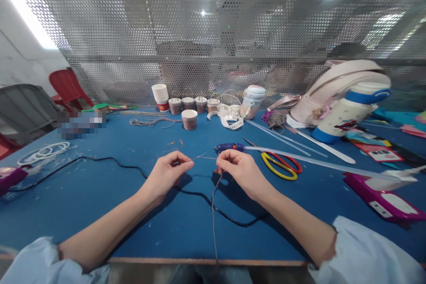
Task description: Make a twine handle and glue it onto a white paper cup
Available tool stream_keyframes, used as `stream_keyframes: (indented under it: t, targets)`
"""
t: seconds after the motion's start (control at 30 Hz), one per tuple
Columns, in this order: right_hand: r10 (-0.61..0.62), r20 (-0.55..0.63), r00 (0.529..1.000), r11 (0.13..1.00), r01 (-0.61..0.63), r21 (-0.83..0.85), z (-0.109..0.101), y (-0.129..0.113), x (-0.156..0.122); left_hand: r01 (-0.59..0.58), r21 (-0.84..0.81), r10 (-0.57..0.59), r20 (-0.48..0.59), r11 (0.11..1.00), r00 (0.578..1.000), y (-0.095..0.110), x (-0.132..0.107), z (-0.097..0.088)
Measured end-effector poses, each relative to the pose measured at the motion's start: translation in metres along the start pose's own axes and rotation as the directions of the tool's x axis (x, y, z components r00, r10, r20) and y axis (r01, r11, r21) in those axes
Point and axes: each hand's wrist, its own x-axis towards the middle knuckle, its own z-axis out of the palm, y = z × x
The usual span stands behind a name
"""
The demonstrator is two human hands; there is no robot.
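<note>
Above the middle of the blue table, my left hand [169,171] is closed in a pinch. A short thin grey strand [199,156] pokes out from its fingertips; whether it is wire or thread I cannot tell. My right hand [238,166] pinches a grey cord [213,213], whose short end points left and whose long tail hangs down past the table's front edge. The two hands are slightly apart. Just behind my right hand lies a blue glue gun [229,147] with a clear glue stick [299,158] in it. Scissors [278,171] with yellow and red handles lie beside it.
Small cord-wrapped cups [189,120], stacked paper cups [160,97] and white tape [231,120] stand farther back. A black cable [199,194] crosses the table beneath my hands. At right are a power strip [382,199], a bottle [349,113] and a bag [319,88].
</note>
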Motion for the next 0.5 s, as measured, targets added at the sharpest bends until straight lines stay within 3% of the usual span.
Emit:
stream_keyframes:
  t: [0.5]
  targets:
    - [-0.009, 0.001, 1.0, 0.999, 0.009, -0.031, -0.0012, 0.0012, 0.0, -0.003, 0.112, -0.01, 0.118, 0.994, 0.993, 0.0031, -0.0029, 0.0]
